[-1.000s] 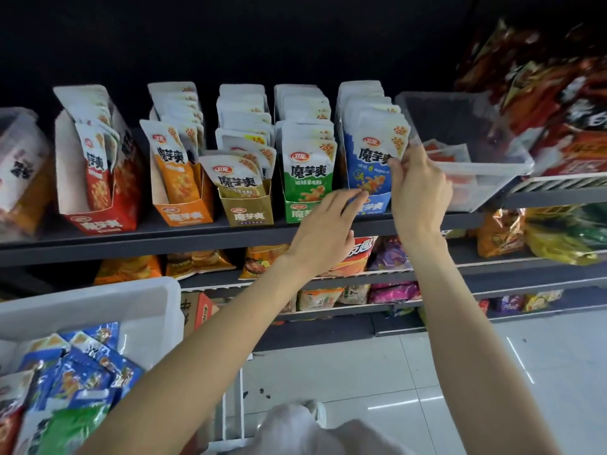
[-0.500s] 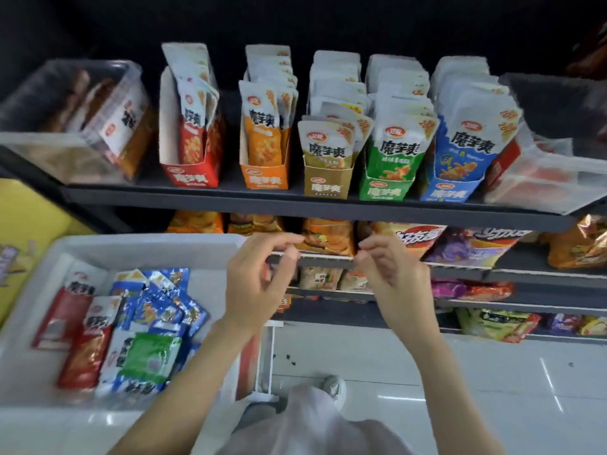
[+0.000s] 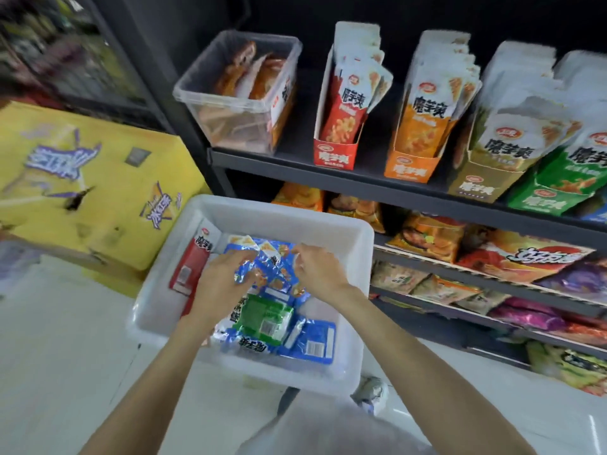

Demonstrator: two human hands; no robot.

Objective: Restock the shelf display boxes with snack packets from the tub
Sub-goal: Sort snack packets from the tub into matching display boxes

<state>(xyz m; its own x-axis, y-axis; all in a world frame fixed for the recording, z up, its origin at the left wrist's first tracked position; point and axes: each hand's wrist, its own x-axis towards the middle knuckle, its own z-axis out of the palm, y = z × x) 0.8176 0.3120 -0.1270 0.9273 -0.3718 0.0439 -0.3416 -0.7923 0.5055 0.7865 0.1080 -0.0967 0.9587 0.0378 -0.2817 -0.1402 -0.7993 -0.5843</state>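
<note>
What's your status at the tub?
Both hands in white tub. Left hand gripping blue packets; right hand pinching at them, grip unclear. Nothing blocking.

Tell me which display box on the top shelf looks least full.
The red display box, leftmost of the cardboard boxes: its packets fill only the front, with bare white wall behind, while the orange box beside it is packed.

This is a shop. Dark shelves (image 3: 361,178) hold rows of snack packets standing in bright display boxes (image 3: 335,156), all with the same name on them. Bags of chips (image 3: 427,238) fill the lower shelves. A big yellow carton (image 3: 98,178) of stock sits on the shiny white floor (image 3: 59,372)
</note>
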